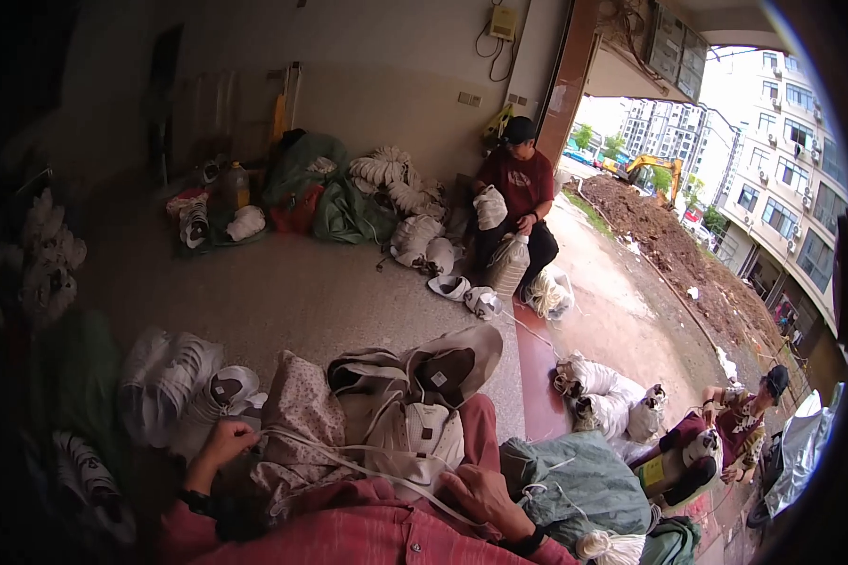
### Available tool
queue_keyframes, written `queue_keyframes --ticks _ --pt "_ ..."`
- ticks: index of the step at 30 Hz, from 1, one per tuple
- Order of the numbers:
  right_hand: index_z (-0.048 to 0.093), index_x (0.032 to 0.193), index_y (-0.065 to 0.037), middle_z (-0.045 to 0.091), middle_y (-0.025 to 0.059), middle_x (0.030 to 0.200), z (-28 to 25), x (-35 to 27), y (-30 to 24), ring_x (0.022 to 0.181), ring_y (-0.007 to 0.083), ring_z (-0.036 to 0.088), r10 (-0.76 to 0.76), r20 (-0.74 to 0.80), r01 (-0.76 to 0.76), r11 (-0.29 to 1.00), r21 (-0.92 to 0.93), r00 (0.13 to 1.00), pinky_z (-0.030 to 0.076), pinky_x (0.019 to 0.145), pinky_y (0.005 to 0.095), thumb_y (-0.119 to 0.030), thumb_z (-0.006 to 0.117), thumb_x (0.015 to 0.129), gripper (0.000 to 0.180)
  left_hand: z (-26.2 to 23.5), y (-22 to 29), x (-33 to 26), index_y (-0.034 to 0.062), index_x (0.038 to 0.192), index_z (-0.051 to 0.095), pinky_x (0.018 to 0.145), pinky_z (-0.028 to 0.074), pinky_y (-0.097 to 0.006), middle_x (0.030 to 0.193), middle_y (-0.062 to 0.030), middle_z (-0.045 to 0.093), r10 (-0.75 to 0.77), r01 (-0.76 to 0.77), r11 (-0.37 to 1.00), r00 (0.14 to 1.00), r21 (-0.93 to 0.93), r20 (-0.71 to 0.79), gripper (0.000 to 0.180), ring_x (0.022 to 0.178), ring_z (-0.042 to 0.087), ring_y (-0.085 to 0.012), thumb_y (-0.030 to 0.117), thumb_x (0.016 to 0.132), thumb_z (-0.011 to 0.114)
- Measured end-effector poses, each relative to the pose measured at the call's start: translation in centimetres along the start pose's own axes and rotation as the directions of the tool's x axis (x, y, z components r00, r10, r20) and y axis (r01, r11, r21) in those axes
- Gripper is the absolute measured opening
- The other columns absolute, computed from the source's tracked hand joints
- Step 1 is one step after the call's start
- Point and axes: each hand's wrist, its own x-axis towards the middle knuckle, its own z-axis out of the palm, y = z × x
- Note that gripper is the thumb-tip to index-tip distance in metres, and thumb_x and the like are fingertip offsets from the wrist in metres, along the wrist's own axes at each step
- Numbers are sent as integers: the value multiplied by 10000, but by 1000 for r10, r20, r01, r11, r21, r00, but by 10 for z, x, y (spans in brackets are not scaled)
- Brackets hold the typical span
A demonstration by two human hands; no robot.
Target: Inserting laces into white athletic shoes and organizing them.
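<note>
My left hand (224, 443) pinches a white lace (349, 464) that runs across my lap to my right hand (481, 496), which rests on my reddish sleeve and presses the lace's other end. Between my hands lies a stack of white and beige shoe uppers (415, 414) on my knees, with a flowered cloth (301, 414) beside it. The fingers of my left hand are curled around the lace.
White shoe uppers (174, 381) are piled on the floor to my left. A grey-green sack (579, 485) sits at my right. One seated person (518, 202) handles white bundles by the doorway; another person (740, 424) sits at far right. Sacks (349, 202) line the back wall.
</note>
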Motion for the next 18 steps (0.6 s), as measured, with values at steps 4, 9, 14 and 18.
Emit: queue_keyframes --ticks 4,9,14,18 --pt "643 856 -56 583 74 750 5 8 16 699 217 605 -431 153 453 875 -168 889 467 620 367 -277 542 961 265 5 10 -1 5 792 671 543 409 -224 668 26 593 39 -39 996 999 -80 -6 152 608 516 -40 143 851 691" --pt "638 1039 -29 625 38 984 -27 5 -7 922 127 586 -3 245 -205 537 818 969 450 849 298 -349 558 970 336 8 18 15 15 902 663 564 406 -218 721 50 579 -15 9 999 994 -51 -107 142 624 499 -33 149 918 619" --pt "619 1127 -13 540 142 1321 -45 -3 32 1208 265 514 86 -164 181 -258 949 983 259 1142 495 -244 466 1004 303 -1 8 22 14 867 668 599 430 -266 731 7 600 -42 48 998 979 27 -201 186 643 540 -92 199 860 666" --pt "588 1082 5 631 80 1115 -83 -26 91 1186 263 517 305 -282 404 -489 774 910 187 1172 499 -212 528 985 245 -7 -4 23 16 846 680 753 466 -357 905 -128 620 24 111 848 969 518 -247 190 868 616 -288 191 771 676"
